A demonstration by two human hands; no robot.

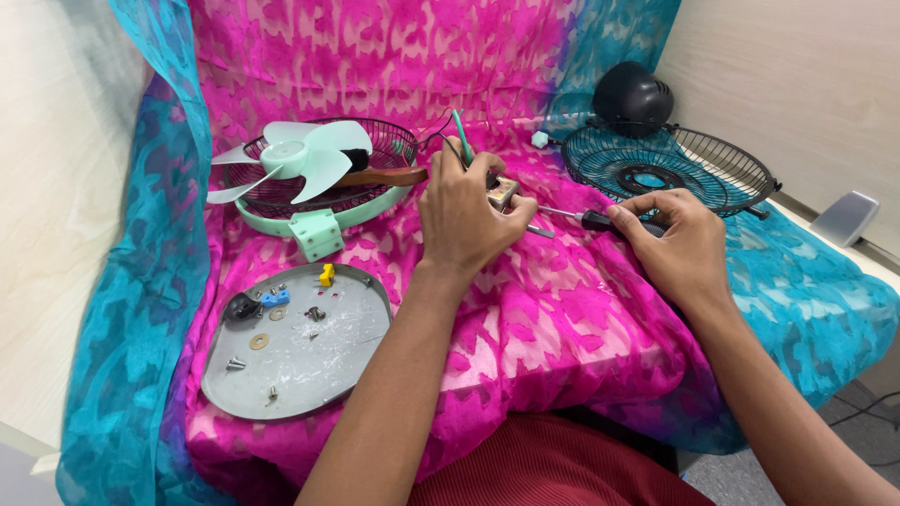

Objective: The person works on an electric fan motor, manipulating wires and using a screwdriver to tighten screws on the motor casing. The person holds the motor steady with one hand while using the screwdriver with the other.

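Pink and turquoise patterned cloth (562, 309) was draped over the whole work surface, so what lay beneath could not be made out. The left hand (464, 211) was closed around a small tan metal part (503, 192); most of that part was hidden behind the fingers, and its exact shape could not be told. A thin green stick (460, 134) and dark wires rose from behind the same hand, their lower ends concealed. The right hand (677, 239) was clasped on the black handle of a screwdriver (581, 218), whose shaft was pointed left to the held part; the tip was possibly touching it, though the contact was hard to see.

Two wire grilles were counted: one black grille (670, 169) at the right, with a black motor housing (633, 96) behind it, and one grille in a mint-green ring (323, 201) at the left. One pale green fan blade (295, 157) was resting on that left grille, along with one brown-handled brush (384, 175), its head partly hidden behind the blade. One grey round plate (352, 351) held small parts: a yellow piece, a blue piece, a black knob, a washer and a few screws too small to be counted surely. One grey object (847, 217) at the right was cut off.
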